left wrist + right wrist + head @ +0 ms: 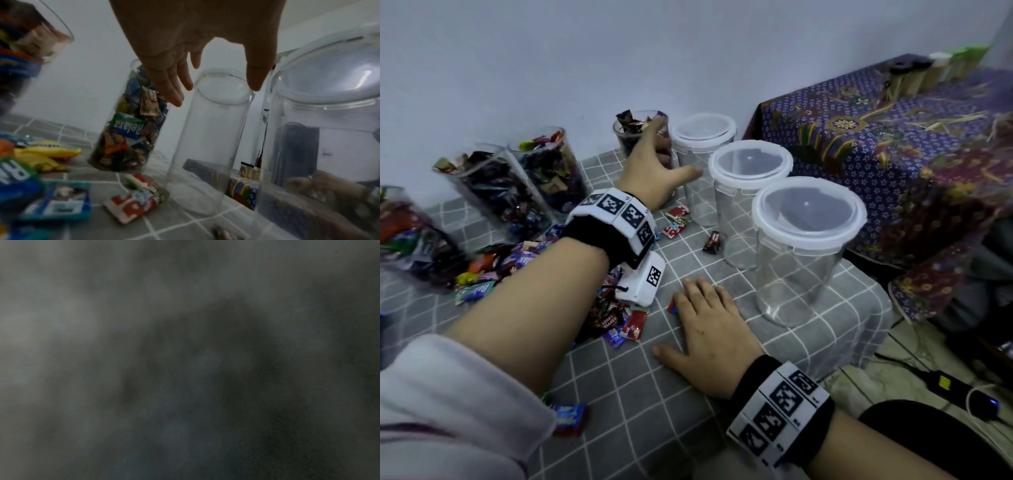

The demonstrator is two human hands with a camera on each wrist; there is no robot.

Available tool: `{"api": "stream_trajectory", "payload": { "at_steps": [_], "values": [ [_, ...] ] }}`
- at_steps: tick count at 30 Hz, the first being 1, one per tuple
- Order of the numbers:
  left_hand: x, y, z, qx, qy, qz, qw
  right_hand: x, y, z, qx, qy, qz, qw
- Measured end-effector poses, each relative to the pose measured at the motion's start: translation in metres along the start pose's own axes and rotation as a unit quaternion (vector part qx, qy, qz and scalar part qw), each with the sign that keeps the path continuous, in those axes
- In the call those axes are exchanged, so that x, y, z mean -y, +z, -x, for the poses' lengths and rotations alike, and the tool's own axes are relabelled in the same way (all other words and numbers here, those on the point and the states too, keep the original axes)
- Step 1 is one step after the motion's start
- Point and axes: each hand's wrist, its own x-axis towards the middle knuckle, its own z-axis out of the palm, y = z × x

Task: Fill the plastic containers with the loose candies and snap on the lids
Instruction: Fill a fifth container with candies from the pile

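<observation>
The left hand [654,168] is being held out over the far edge of the table [640,404], fingers [172,91] straight and spread, gripping nothing. In the left wrist view the fingertips are seen hanging just above the rim of an empty open container [207,146], the thumb on one side and the other fingers on the other; whether the rim is being touched cannot be told.

Just beyond that container a candy-filled container [635,132] is standing uncovered at the far edge. Along the right edge three empty containers are lined up with lids on – the near one [804,246], the middle one [748,192] and the far one [702,144].

Toward the left edge three more filled containers [517,181] are seen without lids, tilted or upright is hard to tell through the wide lens. The loose candies [616,315] are lying heaped between them and the left forearm, with a few strays – a red packet [675,224] and a dark one [714,242] – beside the lidded row.

The right hand [709,329] is being pressed flat on the table near the right edge, fingers straight and together. Its wrist view is showing only dark blur.
</observation>
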Motion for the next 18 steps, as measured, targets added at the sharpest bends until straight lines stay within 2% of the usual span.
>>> {"api": "stream_trajectory", "payload": {
  "at_steps": [4, 7, 11, 18],
  "values": [
    [-0.006, 0.009, -0.003, 0.032, -0.049, 0.028, 0.998, -0.001, 0.001, -0.001, -0.006, -0.001, 0.003, 1.0],
    [-0.006, 0.014, -0.003, 0.045, -0.062, 0.046, 0.996, 0.0, 0.002, -0.001, -0.011, -0.001, 0.001, 1.0],
    [-0.005, 0.018, -0.005, 0.016, -0.083, 0.028, 0.996, -0.001, 0.003, -0.001, -0.018, -0.004, 0.002, 1.0],
    [-0.007, 0.016, 0.002, -0.034, -0.072, 0.028, 0.996, -0.001, 0.005, -0.002, -0.02, -0.004, -0.002, 1.0]
  ]
}}
